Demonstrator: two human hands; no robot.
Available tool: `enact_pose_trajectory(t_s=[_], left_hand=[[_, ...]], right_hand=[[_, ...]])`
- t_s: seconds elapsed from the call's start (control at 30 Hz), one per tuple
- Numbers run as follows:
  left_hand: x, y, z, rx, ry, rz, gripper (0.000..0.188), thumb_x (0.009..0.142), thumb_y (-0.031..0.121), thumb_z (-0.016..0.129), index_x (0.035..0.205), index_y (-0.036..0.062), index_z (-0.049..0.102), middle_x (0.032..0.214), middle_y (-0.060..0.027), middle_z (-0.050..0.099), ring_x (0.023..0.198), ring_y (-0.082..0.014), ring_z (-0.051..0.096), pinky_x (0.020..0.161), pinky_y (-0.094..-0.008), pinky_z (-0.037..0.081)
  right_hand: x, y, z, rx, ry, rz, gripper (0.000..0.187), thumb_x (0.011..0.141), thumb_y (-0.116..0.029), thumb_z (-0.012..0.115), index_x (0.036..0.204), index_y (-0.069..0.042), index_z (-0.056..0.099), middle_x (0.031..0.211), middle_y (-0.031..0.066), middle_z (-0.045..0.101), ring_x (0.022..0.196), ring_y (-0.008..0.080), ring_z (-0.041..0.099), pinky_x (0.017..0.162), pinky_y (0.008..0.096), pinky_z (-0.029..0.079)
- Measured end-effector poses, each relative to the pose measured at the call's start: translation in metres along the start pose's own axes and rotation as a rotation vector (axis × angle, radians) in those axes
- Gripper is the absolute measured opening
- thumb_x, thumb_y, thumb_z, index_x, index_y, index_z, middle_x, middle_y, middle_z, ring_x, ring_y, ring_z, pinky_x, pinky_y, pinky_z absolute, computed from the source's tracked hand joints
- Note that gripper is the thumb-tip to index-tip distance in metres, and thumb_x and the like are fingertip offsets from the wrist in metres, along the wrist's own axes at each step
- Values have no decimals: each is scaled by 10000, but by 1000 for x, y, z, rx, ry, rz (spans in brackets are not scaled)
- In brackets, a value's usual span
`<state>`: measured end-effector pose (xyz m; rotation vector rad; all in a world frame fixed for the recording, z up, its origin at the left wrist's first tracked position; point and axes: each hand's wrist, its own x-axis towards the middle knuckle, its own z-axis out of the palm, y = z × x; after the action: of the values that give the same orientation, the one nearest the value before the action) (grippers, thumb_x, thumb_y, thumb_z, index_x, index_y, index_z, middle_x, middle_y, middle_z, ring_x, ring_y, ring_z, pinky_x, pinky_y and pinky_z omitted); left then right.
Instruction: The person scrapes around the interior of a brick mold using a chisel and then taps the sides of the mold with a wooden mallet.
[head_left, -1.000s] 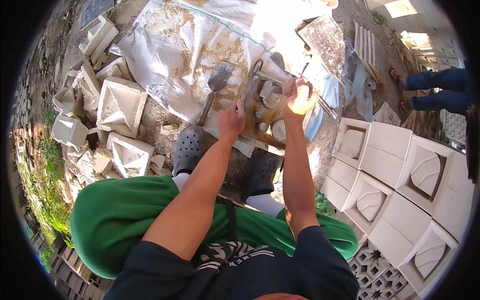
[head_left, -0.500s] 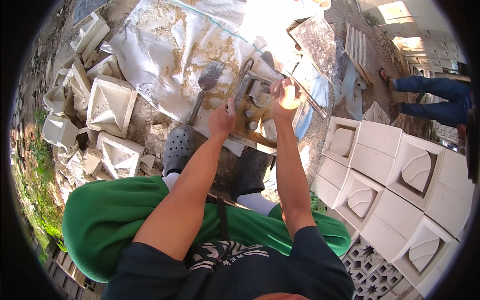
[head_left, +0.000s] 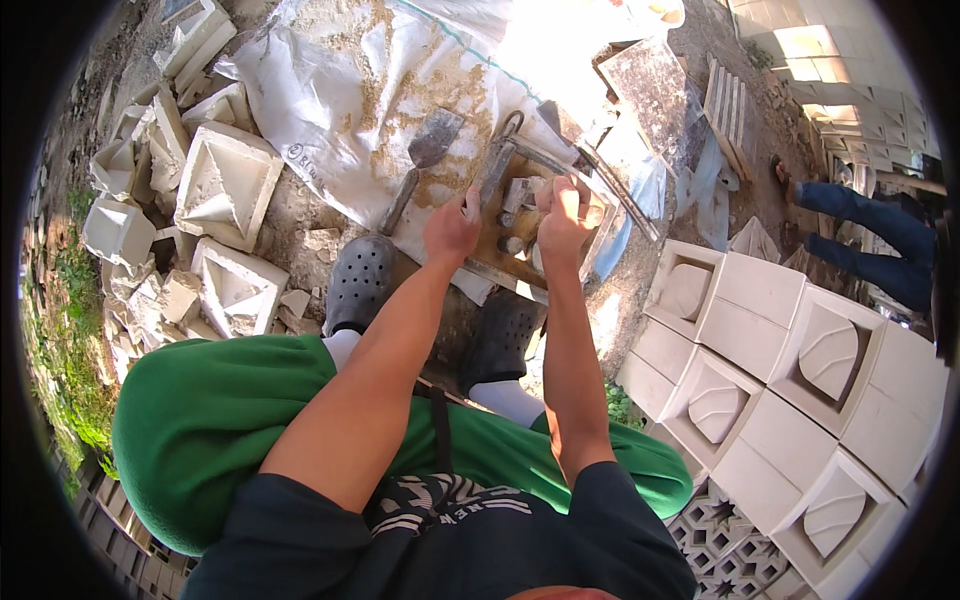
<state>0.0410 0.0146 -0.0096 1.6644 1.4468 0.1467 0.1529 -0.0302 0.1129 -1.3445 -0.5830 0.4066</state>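
Observation:
A square metal-edged mould (head_left: 497, 168) lies on the ground in front of my feet, with a brown inner face and several knobs or blocks on it. My left hand (head_left: 453, 230) is closed around the mould's left edge, thumb up. Over the mould's right part, my right hand (head_left: 566, 222) is a fist; what it grips, if anything, is hidden by the fingers. A pale grey block (head_left: 521, 193) shows on the mould between my hands. Left of the mould, a trowel (head_left: 434, 138) with a dusty blade lies on a sandy white sack (head_left: 330, 110).
Cast pale blocks (head_left: 765, 280) stand in rows at the right; broken ones (head_left: 230, 185) are heaped at the left. Metal bars (head_left: 622, 195) lie just right of the mould, near a dusty board (head_left: 645, 95). Another person's legs (head_left: 865, 225) show at the far right.
My right hand has moved nearer to me and slightly left over the mould. My left hand stays at its left edge. The whole view has shifted a little.

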Motion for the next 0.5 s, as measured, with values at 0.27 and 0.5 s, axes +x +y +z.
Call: enact_pose_trajectory(t_s=[0.27,0.5], left_hand=[[4,-1,-1,-33,33,9,567,965,525,363,892,75,701,842,-235,671,839,-426,634,757,-506,476],[2,-5,4,-22,24,29,531,976,495,373,914,77,693,838,-226,657,825,-445,609,735,-518,452]], right_hand=[[-3,1,8,-126,10,-44,369,883,-38,456,535,-54,335,494,37,370,442,112,302,430,281,248],[2,-5,21,-194,-49,139,316,853,-85,520,560,-45,408,519,-42,375,492,55,311,456,256,238]])
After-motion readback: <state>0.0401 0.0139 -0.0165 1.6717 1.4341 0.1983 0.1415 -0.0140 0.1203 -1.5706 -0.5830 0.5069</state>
